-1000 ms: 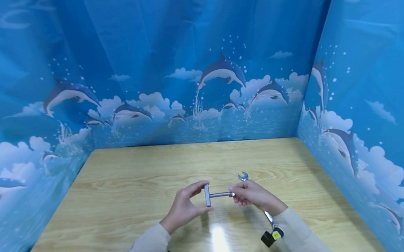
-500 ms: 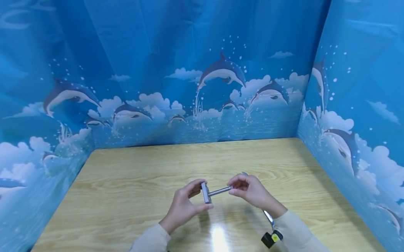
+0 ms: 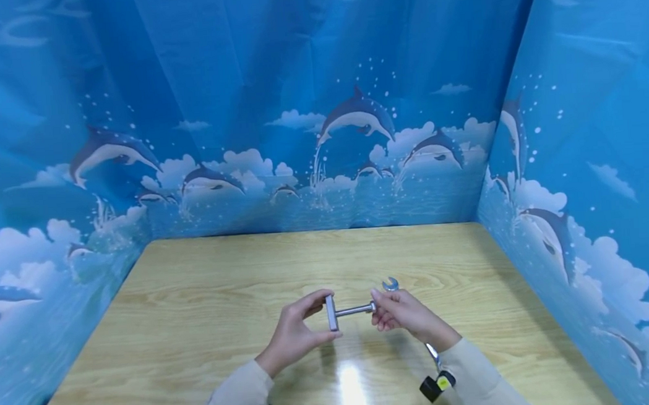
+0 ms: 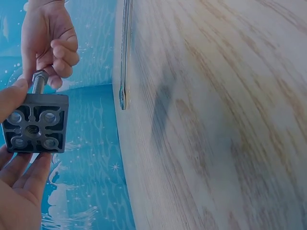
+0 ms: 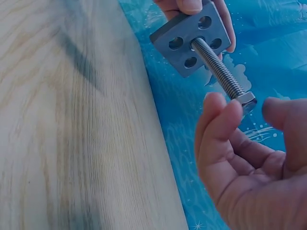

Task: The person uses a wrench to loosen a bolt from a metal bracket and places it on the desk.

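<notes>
My left hand (image 3: 296,331) pinches a square grey metal plate (image 3: 332,313) by its edges, between thumb and fingers. A long threaded bolt (image 3: 353,310) sticks out of the plate's middle hole toward my right hand (image 3: 406,314). In the right wrist view, the curled fingers (image 5: 230,120) lie at the hex bolt head (image 5: 246,100), while the thumb stands a little apart from it. Several holes ring the centre of the plate (image 5: 184,40). The left wrist view shows the plate's ribbed back (image 4: 34,123), with a threaded centre hole.
A combination wrench (image 3: 391,283) lies on the wooden table (image 3: 223,277), partly hidden under my right hand and forearm. Its shaft also shows in the left wrist view (image 4: 124,52). A blue curtain with dolphins (image 3: 274,106) hangs behind and at both sides.
My right fingers have shifted around the bolt head, rising and covering the wrench's end, then coming back down. The plate tilted slightly and straightened again. My left hand keeps its grip.
</notes>
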Action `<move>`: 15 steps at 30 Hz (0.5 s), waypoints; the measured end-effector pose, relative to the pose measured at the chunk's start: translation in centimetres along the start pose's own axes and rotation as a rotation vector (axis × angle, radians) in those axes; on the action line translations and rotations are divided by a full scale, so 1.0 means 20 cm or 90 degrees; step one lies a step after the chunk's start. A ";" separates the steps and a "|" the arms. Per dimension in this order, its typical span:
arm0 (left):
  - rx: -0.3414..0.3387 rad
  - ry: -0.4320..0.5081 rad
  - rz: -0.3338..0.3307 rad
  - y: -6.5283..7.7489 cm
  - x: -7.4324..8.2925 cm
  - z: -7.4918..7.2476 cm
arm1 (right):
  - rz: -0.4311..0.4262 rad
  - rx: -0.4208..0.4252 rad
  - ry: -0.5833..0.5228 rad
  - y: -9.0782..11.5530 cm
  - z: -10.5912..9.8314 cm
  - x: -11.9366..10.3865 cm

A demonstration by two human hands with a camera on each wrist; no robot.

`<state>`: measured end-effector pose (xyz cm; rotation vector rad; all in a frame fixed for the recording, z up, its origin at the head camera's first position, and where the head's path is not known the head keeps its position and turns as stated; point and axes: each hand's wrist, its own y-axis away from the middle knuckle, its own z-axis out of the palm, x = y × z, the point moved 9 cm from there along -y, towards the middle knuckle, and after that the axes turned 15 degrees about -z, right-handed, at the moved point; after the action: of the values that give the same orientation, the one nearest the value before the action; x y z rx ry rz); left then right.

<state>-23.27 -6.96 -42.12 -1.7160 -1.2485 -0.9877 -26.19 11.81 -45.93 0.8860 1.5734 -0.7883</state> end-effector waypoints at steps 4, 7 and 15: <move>0.003 -0.013 0.011 0.00 0.00 0.00 | 0.027 -0.008 -0.023 0.00 0.01 0.02; 0.005 -0.016 0.028 0.00 0.01 0.00 | 0.019 -0.003 -0.025 0.00 0.00 0.01; 0.004 -0.011 0.014 0.00 0.00 0.00 | -0.031 0.045 0.040 -0.01 -0.04 -0.04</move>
<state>-23.25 -6.99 -42.11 -1.7338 -1.2399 -0.9571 -26.66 12.35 -45.08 0.9348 1.6351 -0.8627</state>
